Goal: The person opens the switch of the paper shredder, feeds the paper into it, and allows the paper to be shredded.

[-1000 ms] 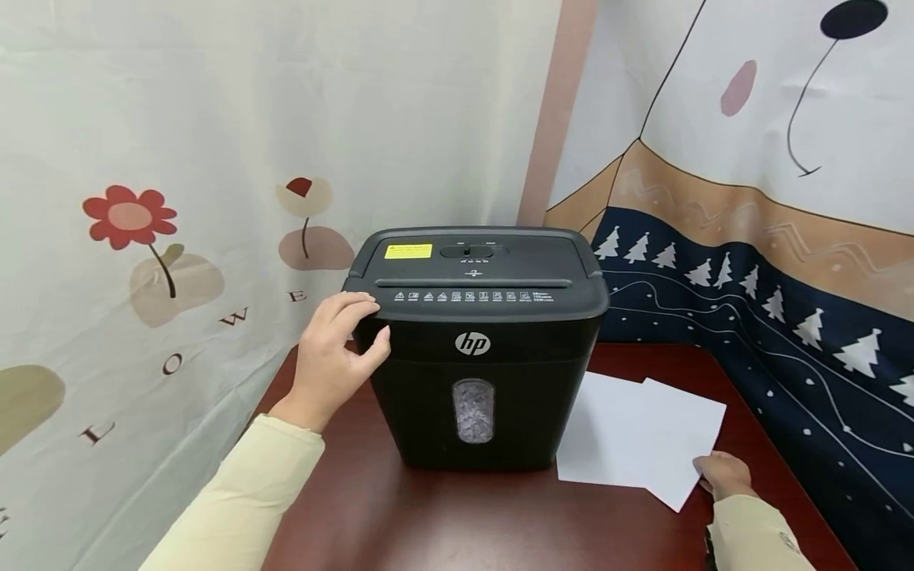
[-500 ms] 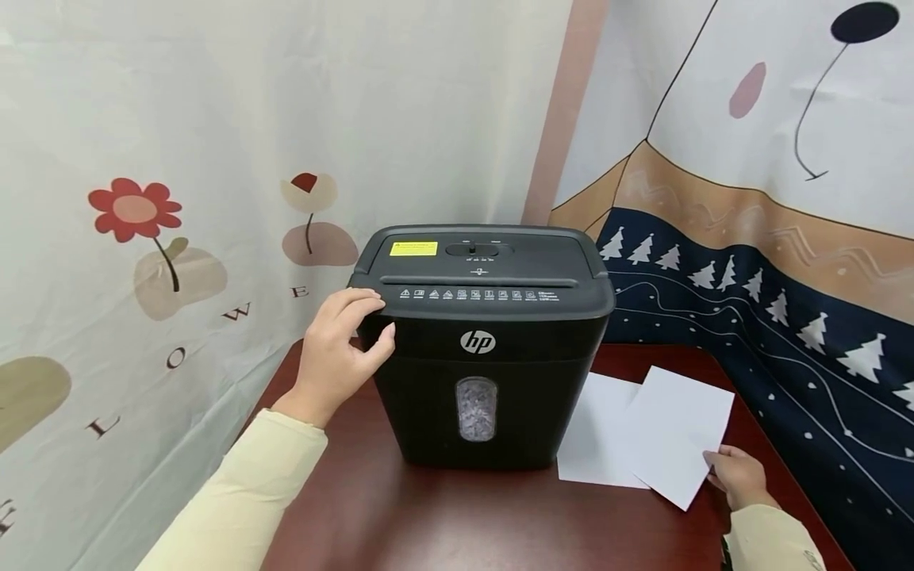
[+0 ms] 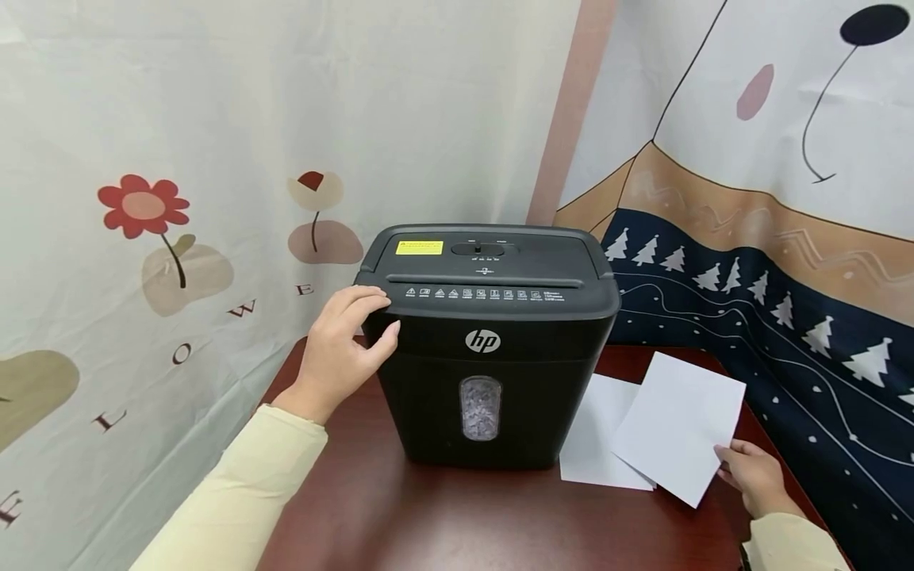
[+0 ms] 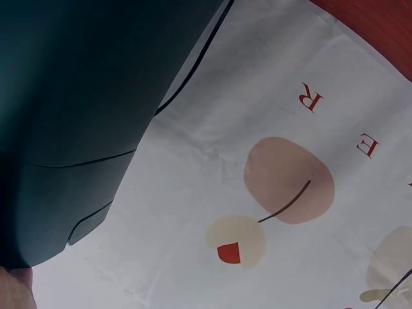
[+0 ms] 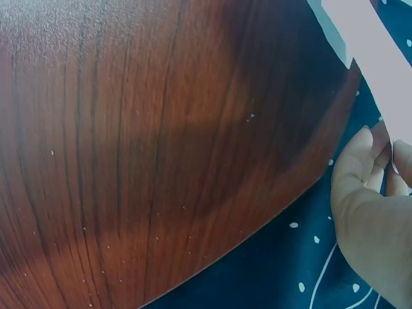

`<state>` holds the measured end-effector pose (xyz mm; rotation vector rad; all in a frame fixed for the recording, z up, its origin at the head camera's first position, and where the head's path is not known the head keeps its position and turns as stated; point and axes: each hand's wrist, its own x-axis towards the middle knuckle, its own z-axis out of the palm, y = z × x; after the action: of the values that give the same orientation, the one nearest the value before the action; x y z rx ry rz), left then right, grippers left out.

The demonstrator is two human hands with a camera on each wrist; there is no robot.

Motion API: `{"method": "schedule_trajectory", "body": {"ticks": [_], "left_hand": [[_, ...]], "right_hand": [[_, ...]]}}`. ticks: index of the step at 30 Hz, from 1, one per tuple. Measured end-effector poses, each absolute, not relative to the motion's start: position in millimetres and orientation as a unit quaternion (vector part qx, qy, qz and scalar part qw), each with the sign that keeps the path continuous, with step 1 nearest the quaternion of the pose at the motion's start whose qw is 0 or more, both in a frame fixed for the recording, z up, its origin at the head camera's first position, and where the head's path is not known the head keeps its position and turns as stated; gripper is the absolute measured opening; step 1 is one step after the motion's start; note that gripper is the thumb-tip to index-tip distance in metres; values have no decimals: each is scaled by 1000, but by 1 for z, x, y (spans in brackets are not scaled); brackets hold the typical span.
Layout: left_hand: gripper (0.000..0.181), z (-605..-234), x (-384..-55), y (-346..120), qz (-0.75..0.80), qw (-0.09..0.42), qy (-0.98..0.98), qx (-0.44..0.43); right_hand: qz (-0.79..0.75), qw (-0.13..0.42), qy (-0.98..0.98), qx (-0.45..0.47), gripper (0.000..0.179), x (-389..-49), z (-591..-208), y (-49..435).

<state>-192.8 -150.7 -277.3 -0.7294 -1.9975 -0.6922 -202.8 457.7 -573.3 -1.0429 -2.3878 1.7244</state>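
Observation:
A black HP paper shredder (image 3: 428, 388) stands upright on the table, with paper bits behind its front window (image 3: 481, 408). My left hand (image 3: 336, 353) holds its front left top corner, fingers on the lid and thumb by the front face. In the left wrist view, the shredder's dark side (image 4: 77, 96) fills the upper left and a bit of the hand (image 4: 16, 288) shows below. At the right, my right hand (image 3: 757, 476) pinches the edge of a white sheet of paper (image 3: 681, 424), thumb on top. The right wrist view shows that sheet (image 5: 380, 58) tilted above the hand (image 5: 373, 212).
Another white sheet (image 3: 596, 444) lies on the table beside the shredder, partly covered by the held one. The reddish-brown table (image 3: 464, 523) ends at the right near a dark blue printed curtain (image 3: 800, 404). A pale printed curtain (image 3: 236, 159) hangs behind.
My right hand has drawn the upper sheet rightward and raised it off the other sheet. The left hand keeps its hold on the shredder; the head view has shifted slightly.

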Motion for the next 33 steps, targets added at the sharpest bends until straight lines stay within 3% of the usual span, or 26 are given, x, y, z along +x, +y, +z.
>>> {"method": "schedule_trajectory", "body": {"ticks": [6, 12, 19, 20, 33], "left_hand": [[23, -276, -192, -151, -281, 432, -806, -292], [24, -275, -192, -151, -282, 425, -809, -292], [24, -273, -191, -152, -277, 419, -814, -291], [24, -273, -191, -152, -276, 417, -815, -292], [24, -271, -187, -152, -261, 412, -825, -285]], "right_hand": [[583, -12, -743, -327, 47, -192, -543, 454], [580, -15, -756, -304, 49, -170, -471, 416], [605, 5, -741, -293, 38, -171, -456, 416], [604, 10, -742, -291, 48, -169, -447, 411], [612, 16, -749, -252, 58, -166, -393, 399]]}}
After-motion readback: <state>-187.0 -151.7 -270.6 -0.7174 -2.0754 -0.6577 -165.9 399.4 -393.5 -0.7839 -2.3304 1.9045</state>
